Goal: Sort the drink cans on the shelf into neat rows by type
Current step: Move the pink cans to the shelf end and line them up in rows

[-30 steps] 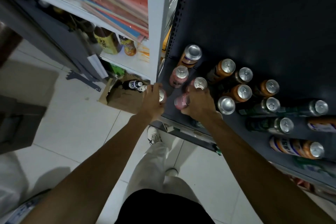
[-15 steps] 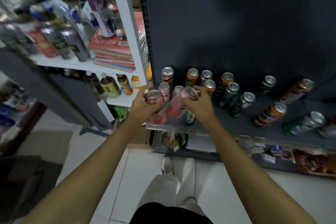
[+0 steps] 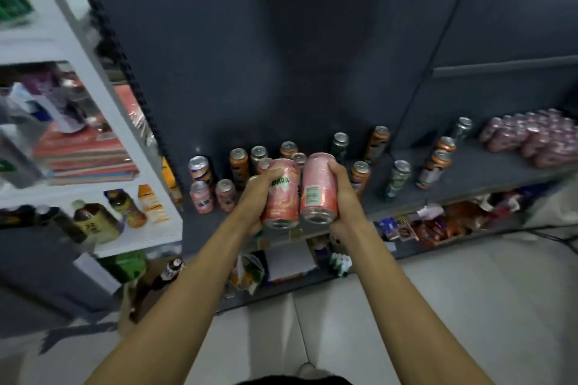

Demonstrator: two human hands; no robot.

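Note:
My left hand (image 3: 255, 194) grips a pink can (image 3: 281, 197) with a printed label, held in the air in front of the dark shelf (image 3: 469, 180). Right beside it, my right hand (image 3: 342, 194) grips a second pink can (image 3: 319, 189); the two cans touch side by side with their bottoms toward me. On the shelf behind stand two more pink cans (image 3: 201, 197) at the left, several orange cans (image 3: 239, 167) and several green cans (image 3: 397, 178), mixed and scattered.
A white shelving unit (image 3: 134, 134) with bottles and red books stands at the left. A shrink-wrapped pack of pink cans (image 3: 531, 137) lies at the shelf's far right. Snack packets fill the lower shelf (image 3: 431, 225). Pale tiled floor (image 3: 469, 306) lies below.
Both hands have lifted the two pink cans up off the shelf and brought them together, tilted bottoms toward me. The view has swung upward and to the right.

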